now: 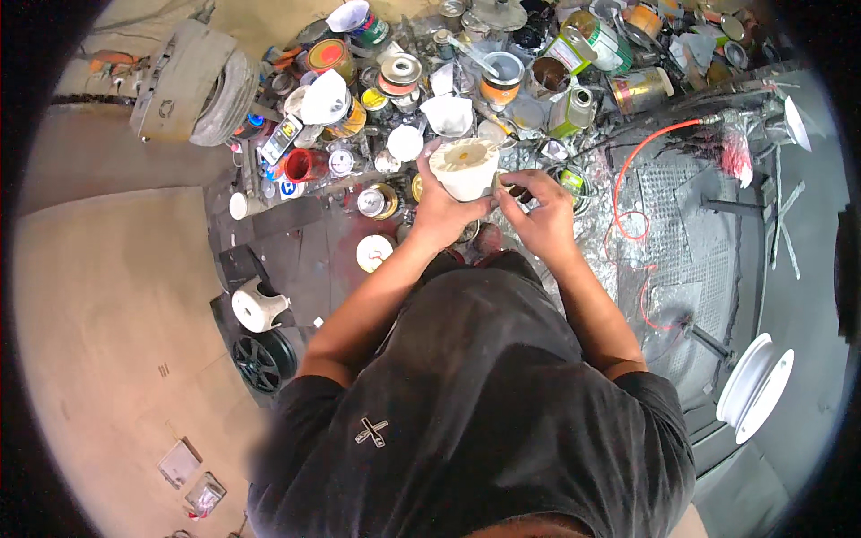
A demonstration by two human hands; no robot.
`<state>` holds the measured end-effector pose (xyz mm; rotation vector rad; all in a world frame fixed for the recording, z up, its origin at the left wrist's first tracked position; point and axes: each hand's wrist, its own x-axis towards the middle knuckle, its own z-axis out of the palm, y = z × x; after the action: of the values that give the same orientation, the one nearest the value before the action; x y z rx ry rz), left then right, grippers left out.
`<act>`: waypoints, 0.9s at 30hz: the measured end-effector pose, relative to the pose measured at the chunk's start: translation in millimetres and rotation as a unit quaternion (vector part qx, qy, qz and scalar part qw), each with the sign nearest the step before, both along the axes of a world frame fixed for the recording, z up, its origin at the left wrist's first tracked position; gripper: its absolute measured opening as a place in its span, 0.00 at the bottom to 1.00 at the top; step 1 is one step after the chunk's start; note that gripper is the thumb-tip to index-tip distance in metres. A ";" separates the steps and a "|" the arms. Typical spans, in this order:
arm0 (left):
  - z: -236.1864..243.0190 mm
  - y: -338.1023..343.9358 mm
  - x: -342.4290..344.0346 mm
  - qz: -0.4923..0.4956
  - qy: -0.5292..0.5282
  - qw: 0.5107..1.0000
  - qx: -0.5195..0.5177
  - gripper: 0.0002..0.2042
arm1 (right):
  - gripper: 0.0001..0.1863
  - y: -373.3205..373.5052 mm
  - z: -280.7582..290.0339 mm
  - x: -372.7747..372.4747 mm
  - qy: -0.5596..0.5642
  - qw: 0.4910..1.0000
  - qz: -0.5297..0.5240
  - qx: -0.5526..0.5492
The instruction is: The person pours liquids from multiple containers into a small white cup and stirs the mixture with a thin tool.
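My left hand (439, 204) is wrapped round a cream-coloured, cup-shaped piece (466, 176), wider at its top, which has a rough rim and a small yellow spot in the middle. I cannot tell just what kind of thing it is. Beside its lower right side is my right hand (543, 213), with thumb and fingers curled together as in a pinch. Something small and dark shows between those fingers, too little of it to name. Both hands are held in front of my body, at the near edge of a cluttered workbench (587, 148).
Paint cans, such as an orange one (502, 79), and white cups (447, 115) crowd the bench. An orange hose (628, 170) loops at the right. A white wheel rim (755, 388) hangs at right; a dark wheel (263, 361) lies at left. A white container (375, 253) stands below my left forearm.
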<state>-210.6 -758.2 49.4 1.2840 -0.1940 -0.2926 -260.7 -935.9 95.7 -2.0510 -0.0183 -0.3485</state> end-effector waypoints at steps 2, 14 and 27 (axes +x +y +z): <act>0.6 4.3 -1.9 0.014 -0.038 0.992 0.120 0.54 | 0.12 3.8 -3.6 4.2 -0.040 0.998 0.007 -0.048; 32.3 1.6 -14.7 0.091 -0.081 0.943 0.309 0.53 | 0.08 10.3 -12.2 14.9 -0.137 0.978 0.020 -0.154; 49.3 -9.0 0.4 0.080 -0.041 0.956 0.280 0.49 | 0.07 4.3 0.8 33.4 -0.154 0.975 0.028 -0.157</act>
<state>-210.2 -767.2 98.7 1.8665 -0.0758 -0.1569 -227.2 -931.6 96.6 -2.2822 -0.3393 -0.6601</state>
